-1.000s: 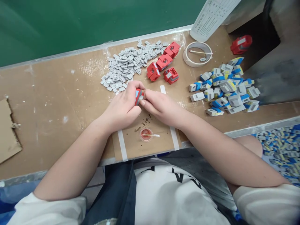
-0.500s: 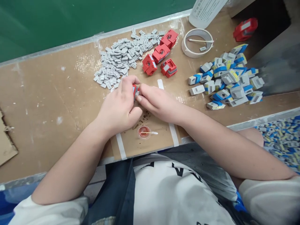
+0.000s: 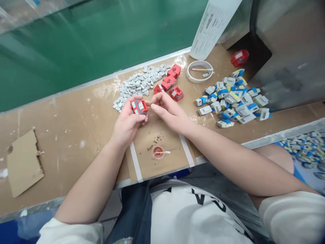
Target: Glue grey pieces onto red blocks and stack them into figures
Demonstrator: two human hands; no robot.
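My left hand (image 3: 127, 120) is closed around a red toy part (image 3: 139, 107) with a grey band and light blue patches, tilted so its upper face shows. Just to the right, my right hand (image 3: 169, 112) has thumb and fingers drawn together near the part's side; whatever they pinch, if anything, is hidden. Beyond the hands lies a heap of small grey plastic pieces (image 3: 138, 83). More red toy parts (image 3: 177, 93) stand to the right of that heap. Nearer my body is a small clear cup (image 3: 157, 152) of reddish liquid with a cotton swab (image 3: 164, 152) across it.
A tape roll (image 3: 189, 73) encircles a swab and a grey piece. A white bottle (image 3: 207, 37) stands behind it. Grey, blue and yellow parts (image 3: 232, 98) are piled at right. Another red part (image 3: 240, 58) sits by the metal box. Torn cardboard (image 3: 24, 166) lies left.
The view has tilted upward. My left hand has turned, exposing the red toy part's face, and my right fingers have drawn slightly away from it.
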